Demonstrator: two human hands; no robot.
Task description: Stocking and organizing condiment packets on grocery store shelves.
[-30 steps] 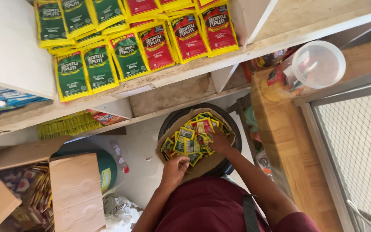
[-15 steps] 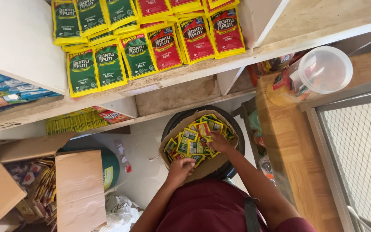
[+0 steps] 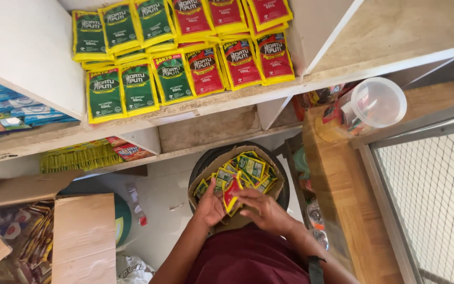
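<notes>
I have only one view here, the camera on the person's head, so no second view shares any part of the scene. It looks steeply down past the chest onto both hands, which sit near, low in the middle. The shelf of sachets fills the far upper part, seen from above and close. A wooden counter runs along the right with wire mesh beyond, and an open cardboard box lies near left.
</notes>
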